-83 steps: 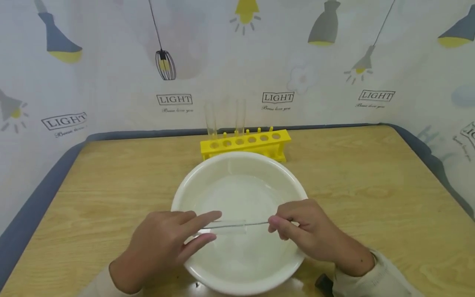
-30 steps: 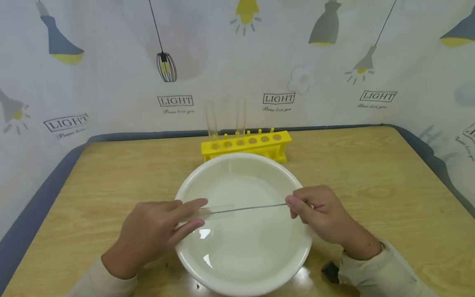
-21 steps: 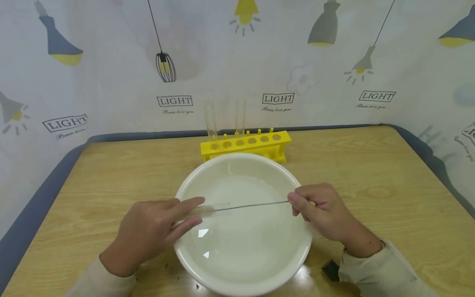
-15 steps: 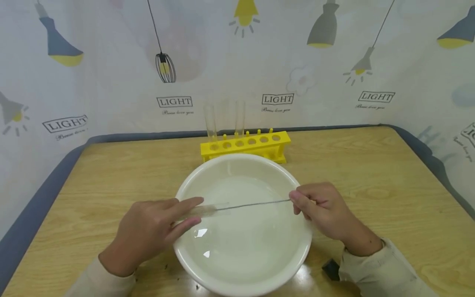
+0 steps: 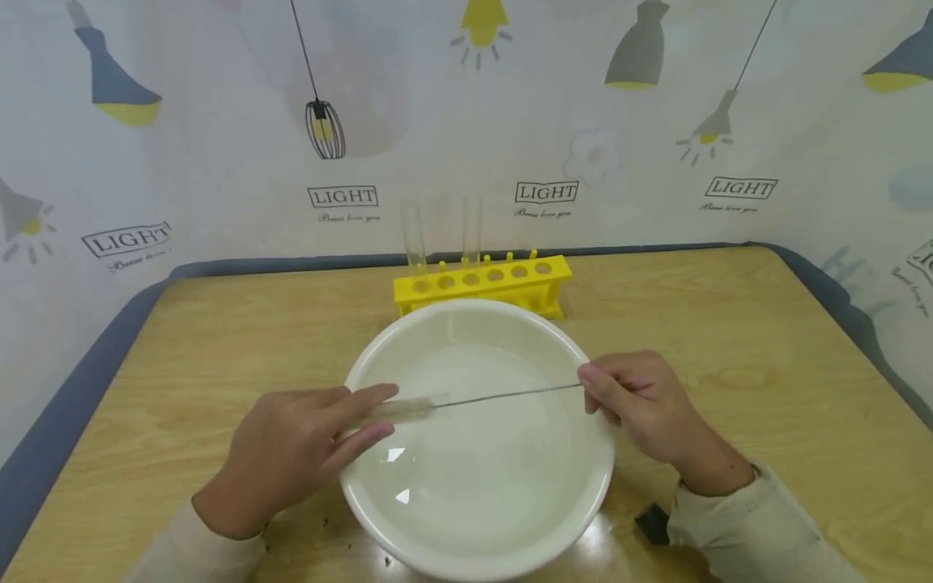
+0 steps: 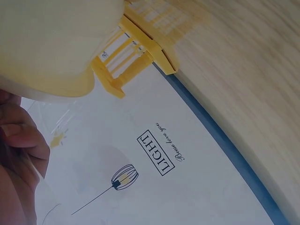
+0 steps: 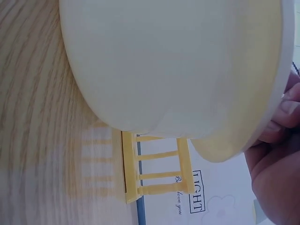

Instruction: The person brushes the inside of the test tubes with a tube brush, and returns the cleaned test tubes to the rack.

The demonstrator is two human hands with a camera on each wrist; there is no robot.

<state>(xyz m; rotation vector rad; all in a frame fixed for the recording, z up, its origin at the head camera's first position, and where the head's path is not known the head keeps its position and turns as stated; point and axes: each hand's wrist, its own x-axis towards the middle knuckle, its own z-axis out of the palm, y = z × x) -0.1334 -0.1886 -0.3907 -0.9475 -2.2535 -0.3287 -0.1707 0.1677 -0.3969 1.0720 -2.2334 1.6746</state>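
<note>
Over the white basin, my left hand holds a clear glass test tube between thumb and fingers, its mouth toward the right. The bristles of a test tube brush lie inside the tube near the mouth. From there its twisted wire handle runs out to my right hand, which pinches the wire's far end above the basin's right rim. In the left wrist view, curled fingers show at the left edge. The right wrist view has the right hand beside the basin's rim. My left hand hides the tube's closed end.
Behind the basin stands a yellow test tube rack with two clear tubes, one at the left and one nearer its middle. A black object lies by my right sleeve. Bright glints show inside the basin. A printed curtain backs the table.
My right hand has moved right and slightly away from me, drawing the brush outward so its bristles have come close to the tube's mouth. The left hand with the tube has shifted left.
</note>
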